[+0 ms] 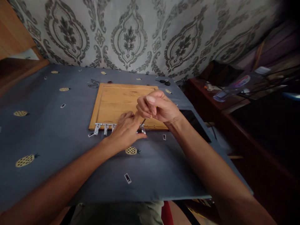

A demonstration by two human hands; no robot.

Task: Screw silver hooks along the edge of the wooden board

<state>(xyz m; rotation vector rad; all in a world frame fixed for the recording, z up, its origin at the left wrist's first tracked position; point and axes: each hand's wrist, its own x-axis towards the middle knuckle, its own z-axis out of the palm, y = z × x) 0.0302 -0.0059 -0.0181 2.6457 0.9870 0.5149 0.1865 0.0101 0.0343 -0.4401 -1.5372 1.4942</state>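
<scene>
A framed wooden panel (119, 97) lies flat on the cloth-covered table, with several silver metal hinges (106, 128) along its near edge. My left hand (126, 129) rests over that edge, its thumb and index finger on either side of one metal hinge (141, 128). My right hand (159, 106) is closed above the panel around a tool, probably a screwdriver (143, 122). Only its thin dark shaft shows, slanting down to the hinge by my left fingers; the fist hides its handle. Part of the hinge row is covered by my left hand.
A dark flat slab (195, 125) lies right of the panel. Keys (164, 82) and a greyish tool-like item (93, 83) lie near its far corners. A plastic bottle (241, 82) stands tilted in view at the right, by a reddish-brown ledge (211, 103). A patterned wall (128, 37) rises behind the table.
</scene>
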